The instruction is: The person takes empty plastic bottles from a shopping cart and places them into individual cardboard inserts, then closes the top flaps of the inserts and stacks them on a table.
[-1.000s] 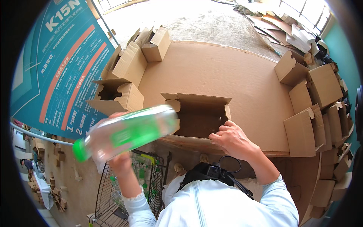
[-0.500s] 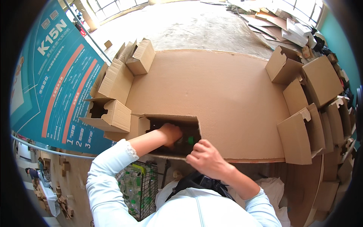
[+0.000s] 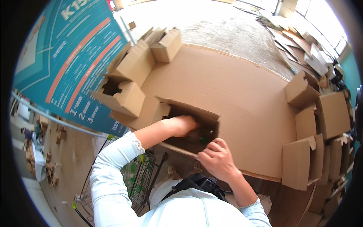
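One left hand [image 3: 184, 126]: inside cardboard box [image 3: 204, 116]; grip cannot be told.
Right hand [image 3: 217, 157]: pinching its near right corner.

A workshop or warehouse (rough grey floor [image 3: 217, 24]), shown by open cartons [image 3: 204, 118] and heaped cardboard [image 3: 289, 45].

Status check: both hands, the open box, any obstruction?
Left hand inside open brown rectangular cardboard box, grip unclear; right hand gripping its near right corner. Clear, green-marked plastic bottle inside, dimly visible. Left forearm crosses opening's left side.
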The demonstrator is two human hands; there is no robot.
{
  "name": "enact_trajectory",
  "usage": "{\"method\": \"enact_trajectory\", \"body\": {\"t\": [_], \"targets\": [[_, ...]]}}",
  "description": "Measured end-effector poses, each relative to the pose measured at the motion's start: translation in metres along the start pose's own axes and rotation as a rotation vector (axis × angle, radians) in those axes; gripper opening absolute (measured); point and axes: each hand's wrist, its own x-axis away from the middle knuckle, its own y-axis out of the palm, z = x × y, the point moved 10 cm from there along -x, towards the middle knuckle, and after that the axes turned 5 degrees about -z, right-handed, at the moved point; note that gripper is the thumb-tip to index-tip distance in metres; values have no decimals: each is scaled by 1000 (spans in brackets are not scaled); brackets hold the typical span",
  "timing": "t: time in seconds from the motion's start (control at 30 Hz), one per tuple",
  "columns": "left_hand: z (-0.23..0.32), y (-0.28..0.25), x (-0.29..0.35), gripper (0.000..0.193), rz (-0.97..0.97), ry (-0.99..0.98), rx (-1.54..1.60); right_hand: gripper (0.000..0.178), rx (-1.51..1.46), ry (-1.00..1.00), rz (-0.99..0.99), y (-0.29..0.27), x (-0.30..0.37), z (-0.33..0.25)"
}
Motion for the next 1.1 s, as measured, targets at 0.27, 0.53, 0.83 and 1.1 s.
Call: {"method": "enact_trajectory", "body": {"t": [0.27, 0.53, 0.83, 1.1], "targets": [[-62, -45, 326, 31, 1266, -353, 652, 8, 24, 79, -27, -3, -1, 8], [-194, 399, 463, 28, 1038, -1312, 850, 14, 76, 194, -95, 0, -14, -3], [-262, 446, 390, 52, 711, -1292, 390, 18, 206, 428, -151, 9, -11, 2], [-338, 551, 347, 35, 161, -1534, 158, 19, 316, 501, -106, 9, -15, -9]]}}
